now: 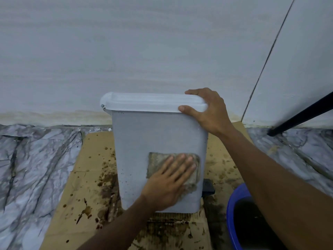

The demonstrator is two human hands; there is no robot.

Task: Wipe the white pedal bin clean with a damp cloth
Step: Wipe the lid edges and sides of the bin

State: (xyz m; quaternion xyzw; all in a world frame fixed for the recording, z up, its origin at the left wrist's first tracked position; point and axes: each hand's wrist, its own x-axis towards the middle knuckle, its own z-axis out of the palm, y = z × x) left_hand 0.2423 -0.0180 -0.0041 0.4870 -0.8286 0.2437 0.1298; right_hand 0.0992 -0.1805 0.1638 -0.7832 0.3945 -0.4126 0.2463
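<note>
White pedal bin (pixel 144 138) stands upright on a sheet of cardboard (pixel 86 177) on the marble floor (pixel 36 159), back close to the wall (pixel 126 51). Lid (pixel 153 102) is down.

Left hand (pixel 169 181): flat, fingers straight and slightly spread, pressing a grey-brown cloth (pixel 156 161) against the bin's near side, lower right part of that face. Palm and fingers cover most of the cloth; its left and upper edges show past the hand.

Right hand (pixel 207 112): clamped on the lid's right corner, thumb along the near edge, fingers curled over the top.

Black pedal (pixel 209 185) sticks out at the bin's lower right, just past the cloth.

Cardboard is heavily spattered with brown spots and smears, densest around the bin's base. Small dark specks on the bin wall too.

Blue basin (pixel 229 204) sits at lower right, near the bin, partly under the right forearm; inside looks dark. A black pole (pixel 302 116) slants down to the floor at far right.
</note>
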